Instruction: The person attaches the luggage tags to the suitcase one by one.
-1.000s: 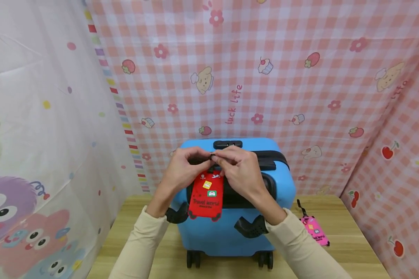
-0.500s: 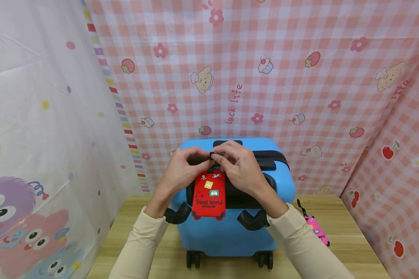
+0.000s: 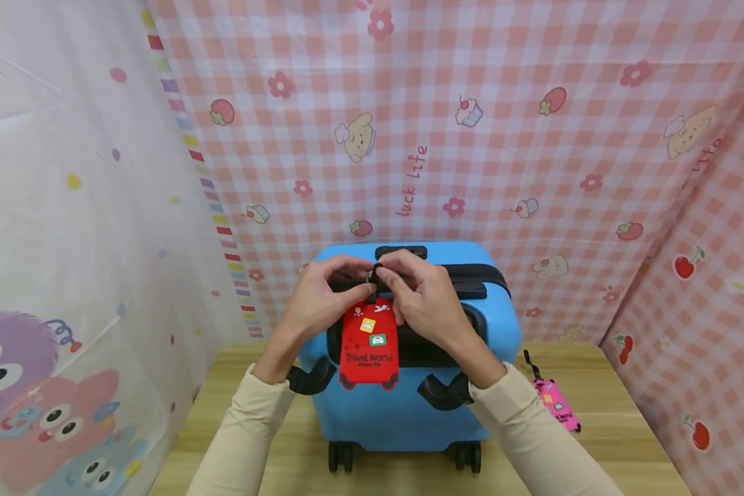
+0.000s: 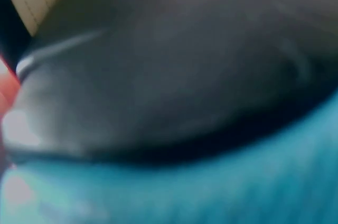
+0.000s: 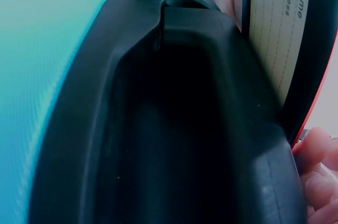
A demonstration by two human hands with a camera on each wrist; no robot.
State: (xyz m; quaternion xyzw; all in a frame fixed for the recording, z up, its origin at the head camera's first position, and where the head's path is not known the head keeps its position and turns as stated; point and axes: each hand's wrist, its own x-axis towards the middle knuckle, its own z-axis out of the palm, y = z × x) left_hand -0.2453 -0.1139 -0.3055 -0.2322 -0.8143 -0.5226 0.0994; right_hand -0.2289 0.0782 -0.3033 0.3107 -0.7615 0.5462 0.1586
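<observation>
A red luggage tag [image 3: 368, 353] printed "Travel World" hangs in front of the upright blue suitcase [image 3: 403, 420]. Thumb and fingers of my left hand [image 3: 316, 296] pinch its black strap [image 3: 378, 271], level with the suitcase's upper edge. From the other side my right hand [image 3: 429, 297] pinches the same strap, fingertips close to the left ones. The strap's path behind the fingers is hidden. The right wrist view shows the tag's back with a name and address card [image 5: 277, 34], beside the black handle [image 5: 68, 145]. A blurred black surface [image 4: 158, 86] fills most of the left wrist view.
A pink luggage tag [image 3: 558, 406] with a black strap lies on the wooden table [image 3: 614, 441], right of the suitcase. Black wheels [image 3: 341, 456] show under the suitcase. Pink checked cloth [image 3: 496, 158] hangs behind, and a white patterned cloth [image 3: 130, 275] at left.
The red tag has swung from a slight tilt to hanging straighter. More of the black strap now stands up between the fingertips. Both hands stay at the same place; the head view shifts slightly.
</observation>
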